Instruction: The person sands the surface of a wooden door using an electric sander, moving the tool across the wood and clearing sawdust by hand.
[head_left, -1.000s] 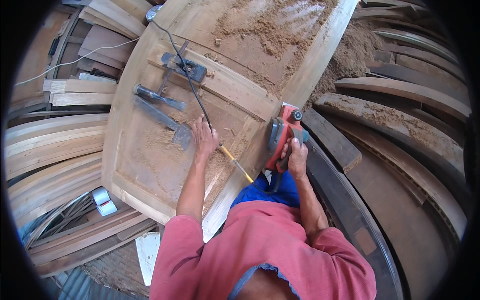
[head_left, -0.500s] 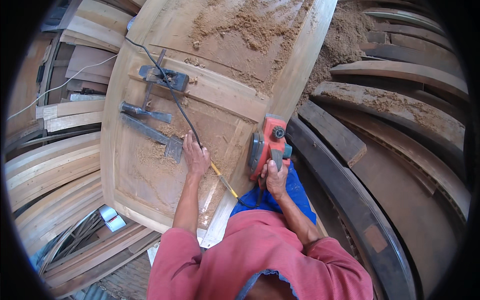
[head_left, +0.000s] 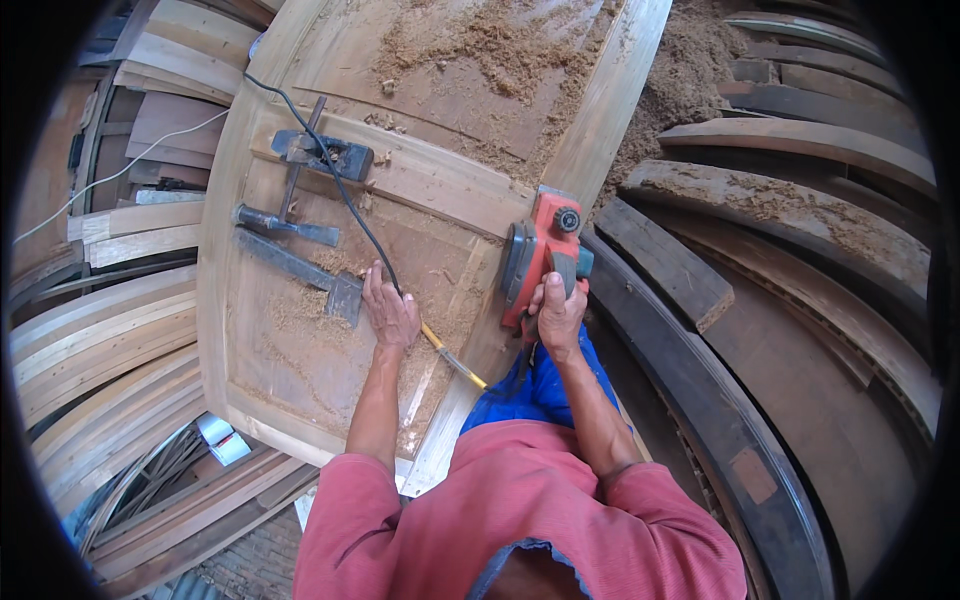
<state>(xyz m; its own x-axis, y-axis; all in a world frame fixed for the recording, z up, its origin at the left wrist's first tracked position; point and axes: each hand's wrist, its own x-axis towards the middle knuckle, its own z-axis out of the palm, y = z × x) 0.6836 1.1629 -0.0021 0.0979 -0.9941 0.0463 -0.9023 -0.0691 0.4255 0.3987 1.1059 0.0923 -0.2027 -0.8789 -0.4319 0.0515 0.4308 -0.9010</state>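
Note:
My right hand (head_left: 561,318) is wrapped round the rear handle of a red electric planer (head_left: 541,240), which rests on the right-hand rail of a wooden panelled door (head_left: 228,300). My left hand (head_left: 391,315) lies on the door panel with its fingers stretched out. The planer's black cord (head_left: 357,205), with a yellow sleeved stretch (head_left: 440,347) nearer me, passes right beside the left thumb and fingers; whether they touch it I cannot tell. Just left of that hand lies a hammer (head_left: 344,297). Beyond it are a chisel (head_left: 285,226) and a dark hand plane (head_left: 322,157).
Shavings (head_left: 490,45) cover the far panel and heap up off the door's right edge. Stacked boards (head_left: 110,340) line the left side. Dark timbers (head_left: 700,400) and a short wood block (head_left: 665,265) lie close on the right. A tape roll (head_left: 222,438) sits at lower left.
The planer and my right hand have slid a little forward along the door's rail, away from my body. My left hand stays in nearly the same spot on the panel.

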